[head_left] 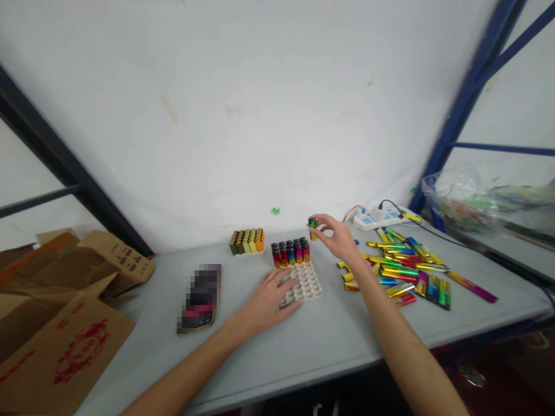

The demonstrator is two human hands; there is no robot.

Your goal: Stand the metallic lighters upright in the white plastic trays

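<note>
In the head view, my right hand [335,234] pinches a green and yellow lighter [313,230] above the table, just right of the standing lighters. My left hand [275,297] lies with fingers spread on the left part of a white tray [310,283] with round holes. Rows of upright lighters [291,253] in red, blue, purple and orange with black tops fill the tray's far end. The nearer holes that show are bare; my left hand hides some. A second block of lighters [247,241], green, brown and yellow, stands behind to the left.
Shiny coloured lighters or sleeves [399,263] lie piled on the right. A white power strip [381,217] with cables sits behind them. A blurred-out phone [200,297] lies left, beside cardboard boxes [78,341]. A clear plastic bag [459,196] is far right, near blue frame posts [455,115].
</note>
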